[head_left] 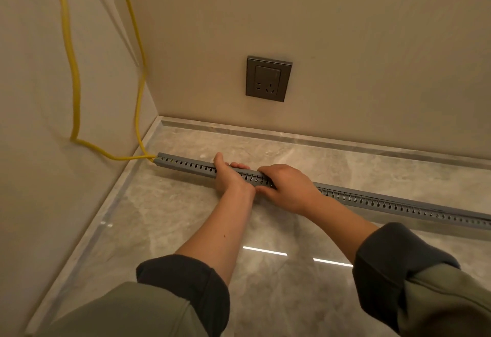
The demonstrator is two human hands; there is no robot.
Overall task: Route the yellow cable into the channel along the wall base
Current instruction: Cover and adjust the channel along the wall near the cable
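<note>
Yellow cable (77, 103) hangs down the corner walls and enters the left end of the grey slotted channel (186, 164), which lies on the marble floor (186, 217) near the wall base. The left hand (228, 177) and right hand (287, 188) grip it side by side, fingers curled over its top.

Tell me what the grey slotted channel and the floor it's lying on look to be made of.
The channel: likely matte grey plastic, judging by thin walls and even punched slots. The floor: polished stone or stone-look tile, veined grey-beige with sharp light reflections; which one, the look leaves open.
</note>
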